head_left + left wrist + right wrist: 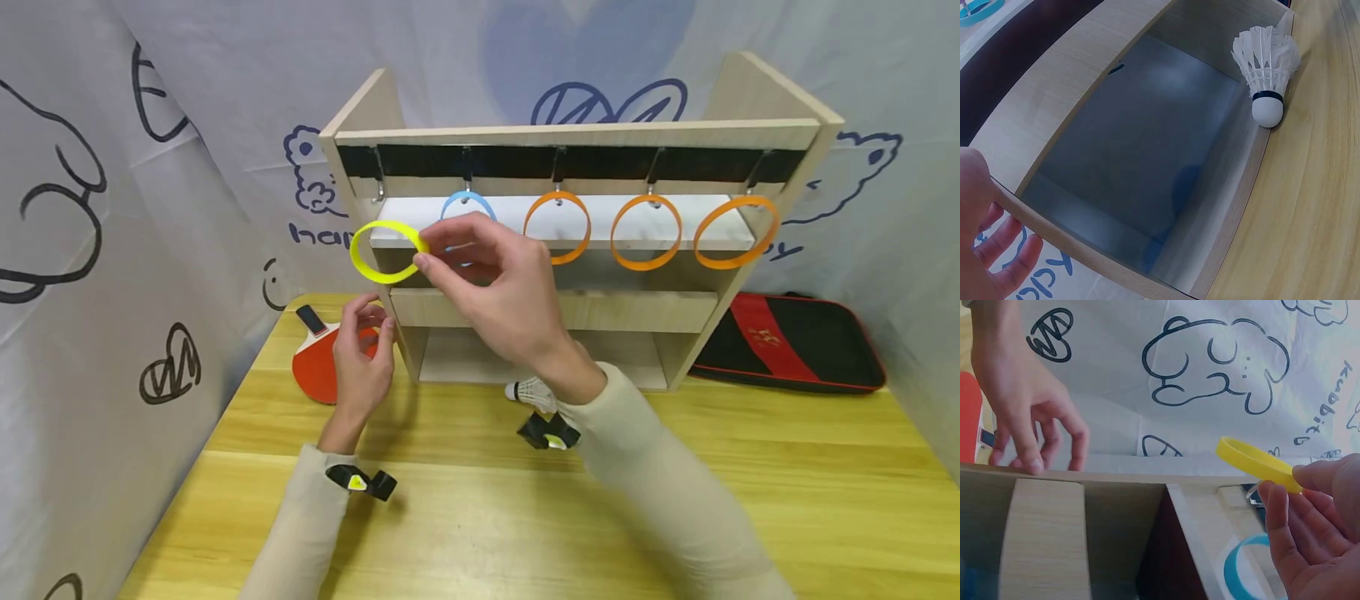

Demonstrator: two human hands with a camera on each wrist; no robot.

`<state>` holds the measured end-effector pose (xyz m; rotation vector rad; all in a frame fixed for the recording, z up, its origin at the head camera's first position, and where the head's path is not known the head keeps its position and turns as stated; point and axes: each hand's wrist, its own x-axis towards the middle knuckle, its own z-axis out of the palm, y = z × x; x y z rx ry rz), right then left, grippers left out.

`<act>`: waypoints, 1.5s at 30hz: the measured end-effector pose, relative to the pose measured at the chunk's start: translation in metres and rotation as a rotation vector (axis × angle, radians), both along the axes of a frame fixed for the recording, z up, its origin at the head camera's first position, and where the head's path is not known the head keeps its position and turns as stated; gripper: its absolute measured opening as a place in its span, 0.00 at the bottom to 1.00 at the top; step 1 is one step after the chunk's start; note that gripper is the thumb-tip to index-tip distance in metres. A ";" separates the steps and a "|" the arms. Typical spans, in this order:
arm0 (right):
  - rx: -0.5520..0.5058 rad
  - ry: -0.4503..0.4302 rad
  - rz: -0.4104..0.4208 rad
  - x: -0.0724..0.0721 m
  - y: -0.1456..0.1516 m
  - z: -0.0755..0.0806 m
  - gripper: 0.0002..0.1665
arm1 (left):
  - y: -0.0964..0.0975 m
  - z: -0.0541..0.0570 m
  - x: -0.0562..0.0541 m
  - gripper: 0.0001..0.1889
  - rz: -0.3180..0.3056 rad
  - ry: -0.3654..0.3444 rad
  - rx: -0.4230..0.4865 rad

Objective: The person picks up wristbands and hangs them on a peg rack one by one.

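My right hand (pixel 510 292) pinches a yellow silicone wristband (pixel 358 260) between thumb and fingertips, in front of the rack's left end. In the right wrist view the yellow band (pixel 1254 460) overlaps the leftmost hook, which carries no band. A blue wristband (pixel 453 200) hangs on the second hook, partly hidden by my right hand. Three orange wristbands (pixel 588 229) hang on the hooks to the right. My left hand (pixel 363 358) is at the left side panel of the wooden rack (pixel 577 137), fingers loosely bent, fingertips right at the panel's edge.
Behind my left hand lies a red table tennis paddle (pixel 313 367). A white shuttlecock (pixel 1267 75) lies at the rack's front bottom edge. To the right is a black and red case (pixel 817 342). A drawn-on white curtain (pixel 225 183) hangs behind the wooden table (pixel 450 533).
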<state>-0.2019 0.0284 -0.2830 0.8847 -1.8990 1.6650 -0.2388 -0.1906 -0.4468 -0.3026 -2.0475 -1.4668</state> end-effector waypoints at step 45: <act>0.315 0.092 -0.205 0.018 0.014 -0.032 0.03 | 0.001 0.000 0.001 0.21 -0.002 -0.012 0.021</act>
